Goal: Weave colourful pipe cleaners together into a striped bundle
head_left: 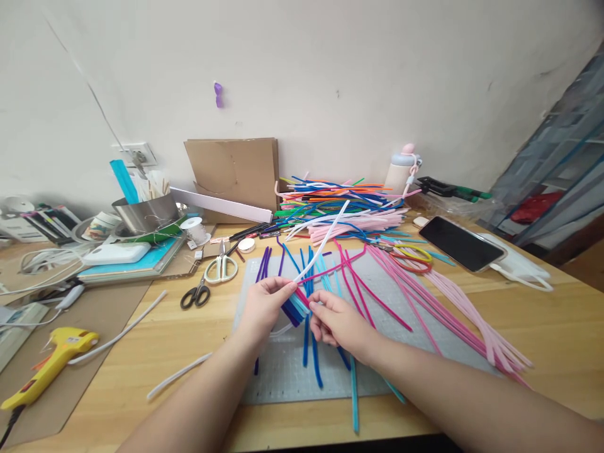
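Observation:
My left hand (264, 305) pinches a bundle of blue and purple pipe cleaners (295, 307) together with a white pipe cleaner (323, 245) that runs up and to the right. My right hand (337, 322) is closed on the same bundle from the right, where a magenta pipe cleaner (342, 265) meets it. Both hands hover over a grey cutting mat (415, 324) on the wooden table. Loose blue stems (312, 352) hang below the hands.
A heap of mixed pipe cleaners (337, 201) lies at the back, pink ones (465, 314) fan to the right. Scissors (221, 267) and black scissors (195, 294) lie left of the mat. A yellow glue gun (50, 365), a phone (460, 242) and a metal tub (146, 212) surround it.

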The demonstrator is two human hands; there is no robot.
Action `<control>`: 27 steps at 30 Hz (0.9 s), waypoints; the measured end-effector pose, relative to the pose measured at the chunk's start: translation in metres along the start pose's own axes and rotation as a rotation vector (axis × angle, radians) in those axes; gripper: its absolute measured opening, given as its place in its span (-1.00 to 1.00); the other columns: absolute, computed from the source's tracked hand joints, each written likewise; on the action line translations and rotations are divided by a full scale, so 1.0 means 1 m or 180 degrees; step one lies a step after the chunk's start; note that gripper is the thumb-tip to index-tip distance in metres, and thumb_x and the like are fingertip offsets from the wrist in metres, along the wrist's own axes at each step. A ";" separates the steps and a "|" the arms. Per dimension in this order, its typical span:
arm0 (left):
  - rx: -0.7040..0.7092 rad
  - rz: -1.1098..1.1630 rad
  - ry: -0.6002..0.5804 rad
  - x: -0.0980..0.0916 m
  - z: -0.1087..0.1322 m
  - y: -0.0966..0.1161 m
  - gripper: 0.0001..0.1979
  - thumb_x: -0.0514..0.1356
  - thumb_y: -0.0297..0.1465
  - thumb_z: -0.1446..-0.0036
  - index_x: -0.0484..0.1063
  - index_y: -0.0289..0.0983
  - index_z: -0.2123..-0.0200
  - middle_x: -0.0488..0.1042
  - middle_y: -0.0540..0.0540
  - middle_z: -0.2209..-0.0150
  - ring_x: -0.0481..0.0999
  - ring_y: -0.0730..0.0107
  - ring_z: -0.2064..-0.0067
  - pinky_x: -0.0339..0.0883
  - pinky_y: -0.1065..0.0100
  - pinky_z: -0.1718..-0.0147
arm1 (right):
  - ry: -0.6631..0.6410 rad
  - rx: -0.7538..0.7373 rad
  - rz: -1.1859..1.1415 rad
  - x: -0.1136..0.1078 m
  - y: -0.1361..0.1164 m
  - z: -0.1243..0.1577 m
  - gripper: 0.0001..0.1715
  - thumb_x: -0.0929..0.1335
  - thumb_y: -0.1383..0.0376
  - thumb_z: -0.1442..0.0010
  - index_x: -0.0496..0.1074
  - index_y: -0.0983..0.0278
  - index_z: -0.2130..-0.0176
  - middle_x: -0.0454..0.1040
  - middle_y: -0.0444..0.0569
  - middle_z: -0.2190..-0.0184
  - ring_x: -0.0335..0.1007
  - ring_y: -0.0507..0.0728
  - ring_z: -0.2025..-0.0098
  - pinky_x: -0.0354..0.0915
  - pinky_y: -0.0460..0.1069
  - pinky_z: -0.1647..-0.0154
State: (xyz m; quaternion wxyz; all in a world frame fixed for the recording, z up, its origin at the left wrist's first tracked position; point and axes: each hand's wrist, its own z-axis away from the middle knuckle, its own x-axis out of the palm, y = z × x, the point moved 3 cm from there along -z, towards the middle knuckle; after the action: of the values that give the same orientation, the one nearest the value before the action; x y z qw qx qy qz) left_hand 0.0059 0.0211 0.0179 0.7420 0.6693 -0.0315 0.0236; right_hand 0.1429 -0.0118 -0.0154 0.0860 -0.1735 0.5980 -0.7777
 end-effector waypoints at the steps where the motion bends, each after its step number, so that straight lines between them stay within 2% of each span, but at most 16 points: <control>1: -0.0024 0.0035 -0.0010 0.000 0.000 0.000 -0.70 0.41 -0.26 0.33 0.48 -0.34 0.54 0.49 -0.01 0.61 0.40 0.50 0.58 0.27 0.48 0.55 | 0.0018 -0.0021 -0.0021 0.000 -0.002 0.001 -0.65 0.22 0.01 -0.13 0.12 0.23 0.30 0.30 -0.30 0.74 -0.08 -0.11 0.81 -0.17 -0.19 0.77; 8: 0.0039 -0.0034 0.0066 -0.002 0.000 -0.002 -0.69 0.40 -0.25 0.29 0.48 -0.36 0.51 0.49 -0.02 0.60 0.40 0.51 0.58 0.27 0.48 0.55 | -0.0055 0.0055 -0.0455 0.003 -0.004 0.006 -0.66 0.29 0.08 -0.08 0.14 0.24 0.26 0.33 -0.28 0.71 -0.06 -0.12 0.80 -0.21 -0.19 0.78; 13: 0.0082 -0.0007 0.0100 -0.001 0.000 -0.002 -0.69 0.40 -0.26 0.30 0.47 -0.36 0.52 0.49 -0.03 0.59 0.41 0.48 0.58 0.27 0.47 0.56 | -0.0011 0.0252 -0.0863 0.001 -0.003 0.007 -0.69 0.34 0.15 -0.05 0.15 0.23 0.31 0.30 -0.29 0.70 -0.07 -0.13 0.79 -0.28 -0.19 0.76; 18: 0.0144 -0.0009 0.0129 -0.001 0.000 -0.002 -0.69 0.40 -0.26 0.31 0.47 -0.35 0.52 0.49 -0.01 0.59 0.41 0.49 0.58 0.28 0.47 0.55 | -0.0151 0.0424 -0.1308 0.000 -0.001 0.005 -0.71 0.37 0.23 -0.01 0.14 0.24 0.36 0.36 -0.23 0.62 0.06 -0.12 0.74 -0.19 -0.20 0.76; 21: 0.0181 -0.0097 0.0175 -0.002 0.000 -0.003 -0.71 0.38 -0.26 0.27 0.47 -0.35 0.51 0.49 -0.01 0.59 0.41 0.50 0.58 0.27 0.48 0.56 | -0.0118 0.0148 -0.1130 0.000 -0.001 0.004 -0.70 0.37 0.21 -0.01 0.16 0.25 0.35 0.41 -0.18 0.57 0.15 -0.10 0.71 -0.09 -0.20 0.77; 24: 0.0267 -0.0212 0.0183 -0.003 0.001 -0.003 -0.73 0.37 -0.27 0.24 0.47 -0.35 0.50 0.49 -0.03 0.58 0.41 0.50 0.57 0.27 0.48 0.55 | 0.0115 -0.0168 -0.0598 -0.001 -0.002 0.004 -0.66 0.38 0.13 -0.01 0.19 0.26 0.34 0.42 -0.19 0.57 0.18 -0.09 0.71 -0.02 -0.20 0.79; 27: 0.0273 -0.0159 0.0118 -0.001 0.002 -0.002 -0.73 0.37 -0.27 0.23 0.47 -0.36 0.50 0.49 -0.04 0.58 0.41 0.49 0.56 0.29 0.47 0.54 | 0.0335 -0.0231 -0.0271 -0.001 -0.001 0.004 -0.60 0.39 0.07 0.01 0.20 0.27 0.35 0.40 -0.22 0.61 0.17 -0.10 0.74 0.00 -0.21 0.81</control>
State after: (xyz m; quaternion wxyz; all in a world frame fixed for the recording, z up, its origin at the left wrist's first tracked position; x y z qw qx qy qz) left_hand 0.0048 0.0187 0.0163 0.7134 0.7005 0.0000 0.0188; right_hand 0.1452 -0.0148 -0.0142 0.0150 -0.1605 0.6216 -0.7665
